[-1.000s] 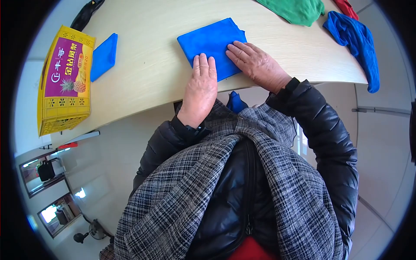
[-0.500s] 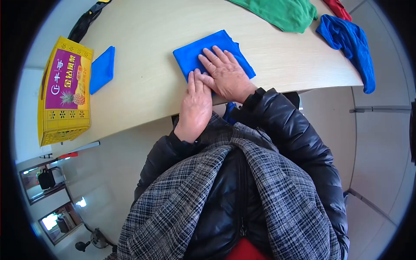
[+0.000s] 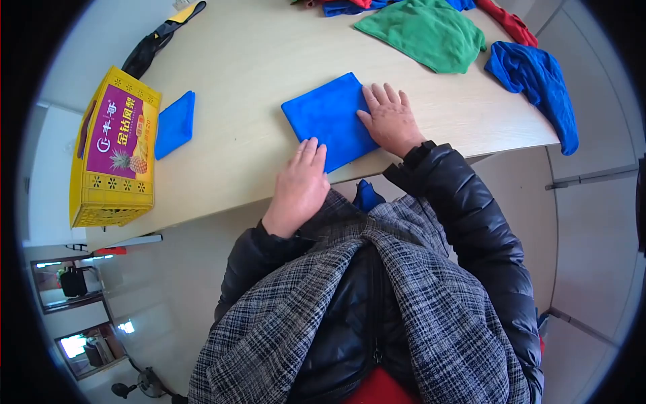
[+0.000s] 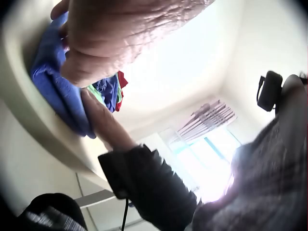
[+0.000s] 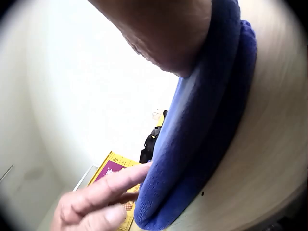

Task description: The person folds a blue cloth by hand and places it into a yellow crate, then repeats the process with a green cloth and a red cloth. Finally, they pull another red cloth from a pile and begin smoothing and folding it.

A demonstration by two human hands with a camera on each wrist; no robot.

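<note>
A bright blue cloth (image 3: pixel 330 121), folded into a neat rectangle, lies on the table near its front edge. My left hand (image 3: pixel 301 188) rests at the cloth's near left corner, fingers extended onto it. Along the right side lies my right hand (image 3: pixel 392 122), fingers spread and the thumb reaching over the cloth's edge. The right wrist view shows thick rounded folds in the cloth (image 5: pixel 192 139), with the left hand's (image 5: pixel 96 204) index fingertip against its end. From the left wrist, the right hand (image 4: pixel 103 118) appears at the far side of the cloth (image 4: pixel 55 91).
A second folded blue cloth (image 3: pixel 175 125) lies beside a yellow pineapple crate (image 3: pixel 118 151) at left. Behind the crate is a black and yellow item (image 3: pixel 158 44). Crumpled green cloth (image 3: pixel 431 34), blue cloth (image 3: pixel 535 81) and red cloth (image 3: pixel 508 21) lie at the back right.
My right hand has slid from the cloth's top to its right side. The cloth's right edge, uneven before, now looks straight. My left hand has shifted slightly down the near left edge.
</note>
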